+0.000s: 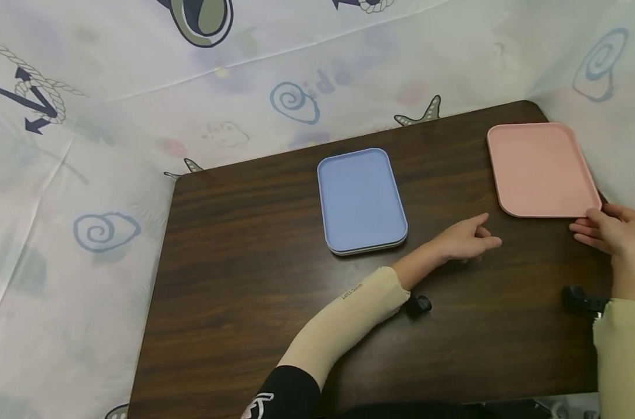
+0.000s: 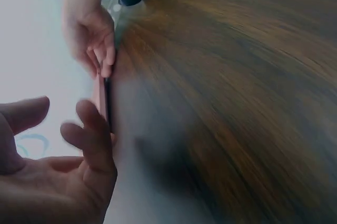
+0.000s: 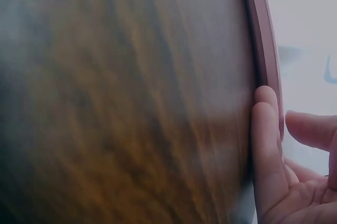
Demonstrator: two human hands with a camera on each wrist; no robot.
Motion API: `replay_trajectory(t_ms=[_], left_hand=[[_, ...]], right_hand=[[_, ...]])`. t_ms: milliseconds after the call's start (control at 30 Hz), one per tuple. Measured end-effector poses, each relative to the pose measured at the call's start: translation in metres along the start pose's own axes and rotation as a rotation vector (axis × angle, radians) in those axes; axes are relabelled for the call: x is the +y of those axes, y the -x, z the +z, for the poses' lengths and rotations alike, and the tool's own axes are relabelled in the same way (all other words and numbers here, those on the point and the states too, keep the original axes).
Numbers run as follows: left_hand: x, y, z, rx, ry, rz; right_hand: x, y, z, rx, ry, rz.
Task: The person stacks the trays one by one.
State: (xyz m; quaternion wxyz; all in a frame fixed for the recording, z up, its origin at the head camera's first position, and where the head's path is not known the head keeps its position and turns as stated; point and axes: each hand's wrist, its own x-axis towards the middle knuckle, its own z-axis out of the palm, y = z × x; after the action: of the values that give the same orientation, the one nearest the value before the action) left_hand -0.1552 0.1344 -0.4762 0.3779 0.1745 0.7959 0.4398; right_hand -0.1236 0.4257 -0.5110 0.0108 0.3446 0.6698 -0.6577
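Observation:
A pink tray (image 1: 543,170) with rounded corners and a raised rim lies at the table's right end. My right hand (image 1: 618,230) pinches its near right corner, thumb at the upper side and fingers at the lower edge. In the right wrist view the fingertips (image 3: 265,95) lie against the dark underside of the pink rim (image 3: 269,50). Left of and below the tray, my left hand (image 1: 466,238) hovers over the table, index finger extended, other fingers loosely bent, holding nothing. The left wrist view shows both hands near the tray's edge (image 2: 102,97).
A blue tray (image 1: 361,198), seemingly stacked on another with a pale rim, lies mid-table towards the back. The dark wood table (image 1: 234,279) meets a white printed curtain (image 1: 139,116) at the back and sides. Small black devices (image 1: 418,305) sit on the wrists.

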Motion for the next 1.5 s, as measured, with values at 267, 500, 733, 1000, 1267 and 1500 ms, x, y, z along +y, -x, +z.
replay_trajectory(t_ms=[267,500,733,1000,1267,1500], left_hand=[[0.004,-0.028,0.007,-0.067,0.312,-0.083],[0.005,-0.049,0.007,-0.015,0.424,-0.086],[0.002,-0.059,0.0,-0.039,0.485,-0.086],[0.006,-0.058,0.005,0.013,0.435,-0.08],[0.008,-0.053,0.011,0.14,0.351,-0.042],[0.007,-0.052,0.009,0.272,0.376,-0.046]], right_hand=[[-0.002,-0.007,0.002,-0.002,0.014,0.012],[-0.004,-0.005,0.002,-0.032,-0.005,0.034],[-0.008,-0.004,0.004,-0.048,0.0,0.047],[-0.008,-0.003,0.007,-0.053,0.163,0.014],[-0.006,0.006,0.0,-0.134,-0.043,0.018],[-0.009,0.016,-0.004,-0.244,-0.141,0.016]])
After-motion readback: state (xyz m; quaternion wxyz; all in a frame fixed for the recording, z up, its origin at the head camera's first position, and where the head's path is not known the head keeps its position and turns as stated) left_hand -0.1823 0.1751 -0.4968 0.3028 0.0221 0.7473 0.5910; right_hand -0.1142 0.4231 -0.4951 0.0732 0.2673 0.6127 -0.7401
